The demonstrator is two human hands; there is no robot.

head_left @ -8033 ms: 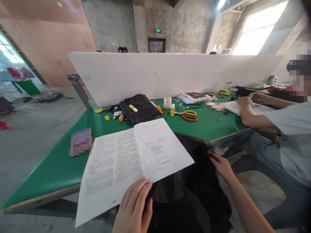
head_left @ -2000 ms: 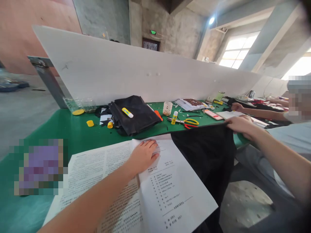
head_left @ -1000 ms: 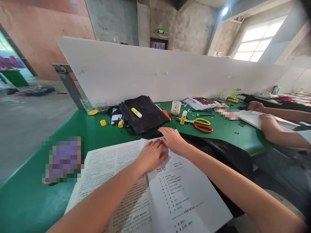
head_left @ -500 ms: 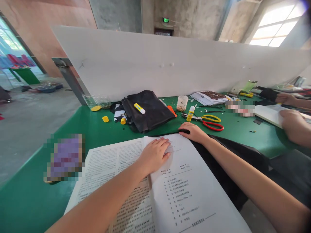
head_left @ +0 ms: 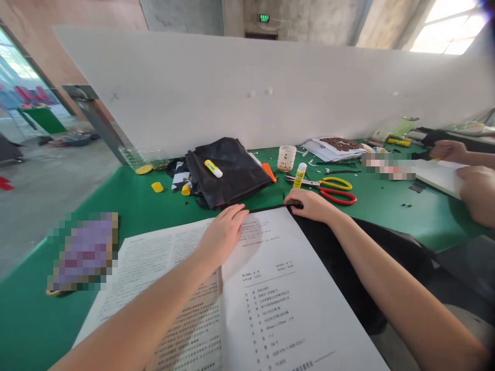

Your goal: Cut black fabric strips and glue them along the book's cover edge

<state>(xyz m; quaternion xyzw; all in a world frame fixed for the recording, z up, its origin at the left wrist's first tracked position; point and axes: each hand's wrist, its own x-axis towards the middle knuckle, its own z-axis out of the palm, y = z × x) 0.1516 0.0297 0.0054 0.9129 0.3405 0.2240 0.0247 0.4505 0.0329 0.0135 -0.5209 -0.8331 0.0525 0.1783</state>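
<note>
Open book [head_left: 270, 314] is spread over black cloth [head_left: 350, 268] at green table [head_left: 127, 201] | left hand [head_left: 224, 232] is laid flat across book's top edge, fingers extended | cloth's edge is pinched by right hand [head_left: 311, 203]

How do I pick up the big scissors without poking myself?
Take the scissors by the yellow handle and red handle, probably coming from the right with the right hand. The handles spread open toward the right, while the blades point left, and the glue stick stands in front of them.
</note>
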